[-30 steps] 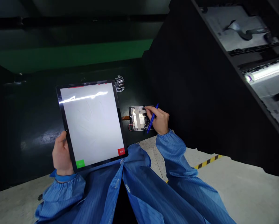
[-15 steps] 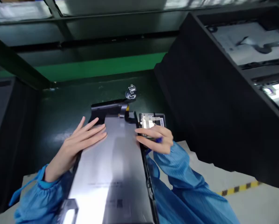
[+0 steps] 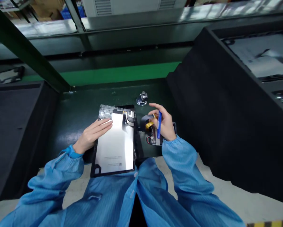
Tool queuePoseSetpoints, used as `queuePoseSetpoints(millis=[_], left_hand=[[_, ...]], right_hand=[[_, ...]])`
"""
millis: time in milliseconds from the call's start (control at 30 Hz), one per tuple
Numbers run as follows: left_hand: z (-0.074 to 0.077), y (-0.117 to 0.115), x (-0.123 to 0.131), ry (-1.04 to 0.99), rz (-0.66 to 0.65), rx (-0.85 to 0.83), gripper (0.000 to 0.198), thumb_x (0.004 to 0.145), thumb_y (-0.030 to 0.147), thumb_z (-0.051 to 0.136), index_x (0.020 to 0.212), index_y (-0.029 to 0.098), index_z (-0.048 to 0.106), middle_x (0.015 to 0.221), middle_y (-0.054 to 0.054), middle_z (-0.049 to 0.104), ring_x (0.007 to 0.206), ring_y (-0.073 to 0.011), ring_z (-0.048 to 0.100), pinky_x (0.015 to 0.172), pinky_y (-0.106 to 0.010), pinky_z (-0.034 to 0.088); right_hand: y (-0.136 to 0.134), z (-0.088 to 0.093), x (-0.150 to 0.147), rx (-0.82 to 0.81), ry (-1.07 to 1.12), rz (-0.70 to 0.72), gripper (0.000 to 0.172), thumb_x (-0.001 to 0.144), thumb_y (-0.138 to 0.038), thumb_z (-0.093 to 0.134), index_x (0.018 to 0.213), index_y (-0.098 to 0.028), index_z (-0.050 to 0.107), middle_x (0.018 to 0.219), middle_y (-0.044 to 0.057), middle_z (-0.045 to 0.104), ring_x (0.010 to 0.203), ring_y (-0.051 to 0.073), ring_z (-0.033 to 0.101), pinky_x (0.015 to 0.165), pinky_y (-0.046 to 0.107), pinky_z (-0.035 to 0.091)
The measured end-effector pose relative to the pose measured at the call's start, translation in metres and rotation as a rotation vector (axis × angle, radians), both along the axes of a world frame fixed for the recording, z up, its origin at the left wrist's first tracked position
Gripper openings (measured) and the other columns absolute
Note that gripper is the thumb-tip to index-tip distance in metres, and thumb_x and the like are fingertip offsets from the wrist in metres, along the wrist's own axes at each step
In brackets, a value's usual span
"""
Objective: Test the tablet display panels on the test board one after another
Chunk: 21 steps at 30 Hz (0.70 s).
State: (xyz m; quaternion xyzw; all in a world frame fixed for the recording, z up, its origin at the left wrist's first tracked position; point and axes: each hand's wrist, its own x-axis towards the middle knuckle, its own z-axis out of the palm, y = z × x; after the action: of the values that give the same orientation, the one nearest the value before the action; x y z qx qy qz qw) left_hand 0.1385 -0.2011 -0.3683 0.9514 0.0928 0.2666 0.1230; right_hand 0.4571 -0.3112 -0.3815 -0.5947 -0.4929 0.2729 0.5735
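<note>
— Left hand (image 3: 93, 135)?
— Flat on the panel (image 3: 115, 148), fingers spread, no grip, resting on the upper left of the silver sheet.

— Right hand (image 3: 164, 124)?
— Curled around a blue pen (image 3: 158, 126), pen nearly upright in the fingers. Dark ribbon (image 3: 146, 120) with yellow tape right by the fingertips; contact impossible to tell from this angle.

— Together or apart?
— Apart, with the panel's right edge between them. Neither clamped on the panel.

— Panel position?
— Lying flat on the tabletop (image 3: 70, 110), right in front of the torso, silver sheet up, black frame around it.

— Handling?
— Probably light but fragile, thin and slick-looking. Best taken by the frame edges, both hands, no pressure on the middle. Ribbon likely soft and easy to crease, so safest by the taped part.

— Around them?
— Small board (image 3: 154, 140) with red-and-black wire below the right hand, tally counter (image 3: 142, 98) just past the panel, black foam (image 3: 193, 94) on the right
</note>
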Motion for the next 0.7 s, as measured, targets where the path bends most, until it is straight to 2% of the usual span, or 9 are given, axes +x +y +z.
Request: queuePoseSetpoints(millis=[100, 200, 300, 367, 433, 500, 567, 633, 700], left_hand=[[-0.017, 0.002, 0.002, -0.015, 0.037, -0.068, 0.047, 0.103, 0.017, 0.042, 0.149, 0.026, 0.049, 0.14, -0.012, 0.062, 0.139, -0.0249, 0.05, 0.118, -0.052, 0.039], [-0.024, -0.001, 0.001, 0.059, 0.05, -0.09, 0.057, 0.102, 0.008, 0.035, 0.155, 0.027, 0.038, 0.147, -0.012, 0.056, 0.143, -0.0243, 0.044, 0.121, -0.057, 0.031], [-0.017, -0.002, -0.002, 0.258, 0.053, -0.097, 0.07, 0.096, -0.002, 0.029, 0.159, 0.027, 0.029, 0.157, -0.012, 0.044, 0.149, -0.0252, 0.033, 0.123, -0.062, 0.02], [-0.005, -0.003, 0.001, 0.352, 0.093, -0.119, 0.075, 0.091, -0.008, 0.025, 0.157, 0.026, 0.035, 0.162, -0.012, 0.034, 0.153, -0.0264, 0.022, 0.123, -0.066, 0.014], [0.009, -0.009, 0.012, 0.322, 0.144, -0.191, 0.072, 0.09, -0.007, 0.024, 0.152, 0.023, 0.044, 0.163, -0.011, 0.032, 0.154, -0.0263, 0.018, 0.123, -0.066, 0.013], [0.02, -0.018, 0.033, 0.182, 0.178, -0.323, 0.057, 0.094, 0.002, 0.033, 0.145, 0.021, 0.052, 0.156, -0.012, 0.045, 0.151, -0.026, 0.032, 0.123, -0.062, 0.018], [0.028, -0.03, 0.06, 0.051, 0.196, -0.503, 0.041, 0.093, 0.014, 0.049, 0.132, 0.018, 0.063, 0.138, -0.011, 0.064, 0.133, -0.0261, 0.056, 0.121, -0.057, 0.029], [0.032, -0.04, 0.084, 0.018, 0.202, -0.71, 0.026, 0.088, 0.02, 0.058, 0.109, 0.016, 0.071, 0.111, -0.008, 0.076, 0.105, -0.0236, 0.07, 0.107, -0.047, 0.047], [0.033, -0.046, 0.101, 0.043, 0.18, -0.896, 0.015, 0.083, 0.02, 0.059, 0.089, 0.015, 0.072, 0.088, -0.004, 0.076, 0.084, -0.0195, 0.069, 0.086, -0.035, 0.054]], right_hand=[[-0.007, 0.005, 0.006, 0.016, 0.237, 0.129, 0.034, 0.077, -0.032, 0.079, 0.099, -0.026, 0.054, 0.072, -0.006, 0.059, 0.064, 0.013, 0.06, 0.063, 0.025, 0.05], [-0.014, 0.014, 0.007, 0.014, 0.347, 0.257, 0.044, 0.071, -0.036, 0.086, 0.085, -0.025, 0.045, 0.07, -0.006, 0.057, 0.06, 0.01, 0.055, 0.059, 0.024, 0.047], [-0.02, 0.022, 0.0, -0.004, 0.338, 0.299, 0.046, 0.076, -0.044, 0.082, 0.083, -0.025, 0.041, 0.072, -0.005, 0.058, 0.06, 0.011, 0.056, 0.059, 0.025, 0.045], [-0.022, 0.025, -0.007, -0.017, 0.289, 0.286, 0.043, 0.082, -0.045, 0.078, 0.083, -0.024, 0.04, 0.073, -0.004, 0.059, 0.061, 0.012, 0.058, 0.059, 0.025, 0.044], [-0.022, 0.027, -0.015, -0.024, 0.239, 0.285, 0.037, 0.086, -0.041, 0.074, 0.085, -0.024, 0.041, 0.074, -0.004, 0.061, 0.062, 0.012, 0.058, 0.059, 0.025, 0.042], [-0.021, 0.027, -0.023, -0.031, 0.204, 0.307, 0.032, 0.089, -0.037, 0.071, 0.086, -0.024, 0.041, 0.075, -0.003, 0.063, 0.062, 0.011, 0.058, 0.058, 0.024, 0.041], [-0.021, 0.027, -0.029, -0.037, 0.181, 0.338, 0.029, 0.09, -0.035, 0.068, 0.087, -0.024, 0.041, 0.076, -0.003, 0.064, 0.063, 0.011, 0.058, 0.059, 0.024, 0.041], [-0.021, 0.026, -0.034, -0.038, 0.16, 0.367, 0.027, 0.091, -0.033, 0.067, 0.088, -0.024, 0.041, 0.076, -0.003, 0.064, 0.064, 0.011, 0.059, 0.061, 0.024, 0.043], [-0.022, 0.025, -0.036, -0.05, 0.136, 0.383, 0.025, 0.092, -0.031, 0.064, 0.089, -0.024, 0.041, 0.077, -0.003, 0.063, 0.064, 0.011, 0.058, 0.063, 0.025, 0.044]])
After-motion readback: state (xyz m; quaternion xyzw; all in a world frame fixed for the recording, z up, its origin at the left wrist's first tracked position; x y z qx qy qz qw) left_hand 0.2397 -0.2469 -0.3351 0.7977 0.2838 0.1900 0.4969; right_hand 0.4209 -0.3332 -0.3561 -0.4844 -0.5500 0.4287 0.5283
